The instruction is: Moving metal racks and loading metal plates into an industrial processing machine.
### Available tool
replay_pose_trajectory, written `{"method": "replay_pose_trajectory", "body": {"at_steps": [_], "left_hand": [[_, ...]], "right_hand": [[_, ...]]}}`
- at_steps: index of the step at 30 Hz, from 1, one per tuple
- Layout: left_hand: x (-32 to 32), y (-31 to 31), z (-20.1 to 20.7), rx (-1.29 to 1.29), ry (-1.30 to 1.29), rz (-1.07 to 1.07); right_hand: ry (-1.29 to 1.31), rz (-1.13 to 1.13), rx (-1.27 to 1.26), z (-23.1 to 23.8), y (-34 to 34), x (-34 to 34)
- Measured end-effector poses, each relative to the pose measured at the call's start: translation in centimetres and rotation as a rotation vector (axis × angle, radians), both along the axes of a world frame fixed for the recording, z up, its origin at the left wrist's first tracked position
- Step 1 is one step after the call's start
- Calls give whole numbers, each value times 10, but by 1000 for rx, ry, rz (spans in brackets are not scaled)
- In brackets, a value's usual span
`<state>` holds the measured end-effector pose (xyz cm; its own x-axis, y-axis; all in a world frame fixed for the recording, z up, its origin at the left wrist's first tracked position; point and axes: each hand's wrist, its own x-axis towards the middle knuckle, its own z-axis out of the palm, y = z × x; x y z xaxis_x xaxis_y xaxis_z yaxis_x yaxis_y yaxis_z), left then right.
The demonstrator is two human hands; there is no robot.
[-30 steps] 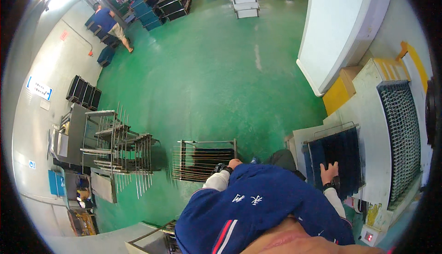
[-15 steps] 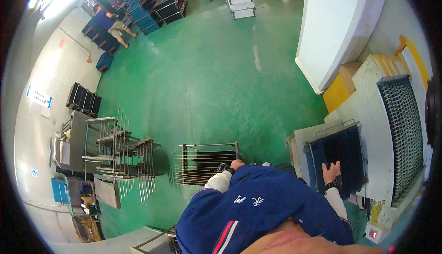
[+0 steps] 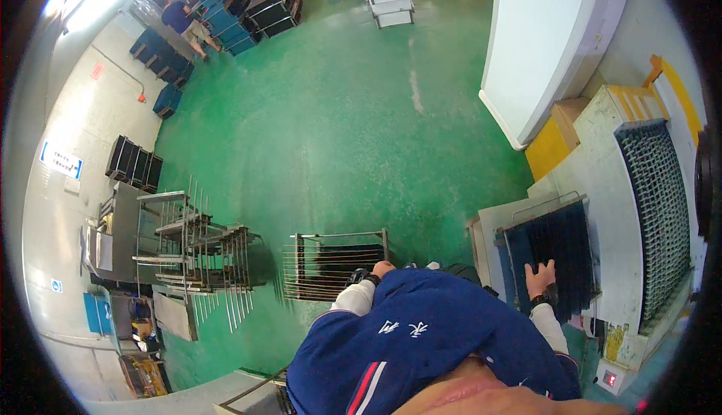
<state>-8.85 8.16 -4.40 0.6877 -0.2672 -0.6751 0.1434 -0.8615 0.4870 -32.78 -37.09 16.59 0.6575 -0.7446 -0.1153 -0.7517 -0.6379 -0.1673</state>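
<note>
My right hand (image 3: 540,279) rests on a batch of dark blue-black panels (image 3: 560,242) at the right, thumb and fingers apart. The panels lie in a metal-framed rack beside the pale machine. My left hand (image 3: 382,269), below a dark wristwatch, is at the right end of a low metal rack (image 3: 297,253). Its fingers are turned away, so their grip is hidden. Thin rods run across this rack, and dark sheets (image 3: 350,257) show inside it.
Metal rod racks (image 3: 188,253) stand at the left. A mesh conveyor belt (image 3: 658,219) runs along the machine at the right. A white cabinet (image 3: 534,46) rises beyond it. Far left, a person (image 3: 188,24) stands by stacked blue and black crates (image 3: 218,16).
The distant person has shifted slightly to the right, toward the crates. My view has moved a little; both hands stay almost where they were.
</note>
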Motion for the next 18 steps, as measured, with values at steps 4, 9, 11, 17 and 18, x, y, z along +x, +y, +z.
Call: {"method": "replay_pose_trajectory", "body": {"at_steps": [4, 9, 11, 17, 18], "left_hand": [[-2, 0, -2, -65, 36, 46], [-5, 5, -18, -34, -7, 72], [-4, 9, -28, -72, 15, 54], [-6, 10, -31, -84, -16, 95], [-6, 9, -27, -89, -19, 70]], "right_hand": [[-31, 17, 17, -1, -2, -2], [-27, 21, -21, -9, -3, -4], [-32, 26, -37, -11, -4, -5], [-4, 20, 0, -4, -1, -3], [-28, 29, -30, -1, 0, -2]]}}
